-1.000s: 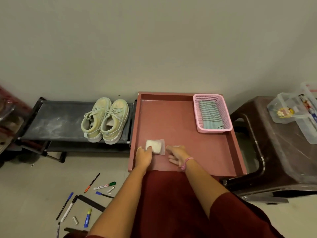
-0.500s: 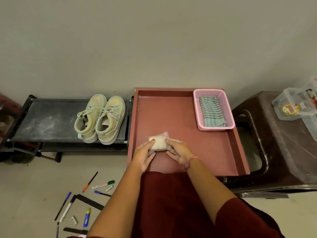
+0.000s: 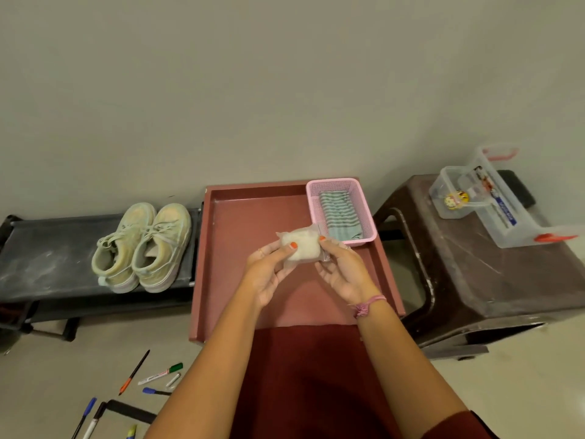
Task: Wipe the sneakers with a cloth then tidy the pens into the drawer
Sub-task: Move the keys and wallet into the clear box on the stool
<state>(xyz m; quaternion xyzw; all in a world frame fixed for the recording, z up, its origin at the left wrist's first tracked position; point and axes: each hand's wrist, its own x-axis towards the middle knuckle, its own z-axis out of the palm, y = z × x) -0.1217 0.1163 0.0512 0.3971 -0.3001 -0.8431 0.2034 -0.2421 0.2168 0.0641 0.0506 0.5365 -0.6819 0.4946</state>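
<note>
Both hands, left hand (image 3: 269, 270) and right hand (image 3: 342, 270), pinch the small clear packet (image 3: 300, 247) above the red tray (image 3: 253, 217); it looks light, soft and slippery, so hold its edges.

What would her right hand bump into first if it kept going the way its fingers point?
Probably the pink basket. The right hand points up and away toward it while holding the white packet, though it may be raised above the basket; depth is unclear.

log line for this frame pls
stage: cloth prep | left hand + right hand: both hold clear packet over red drawer | sneakers: untouched on rack | pens: on floor
</note>
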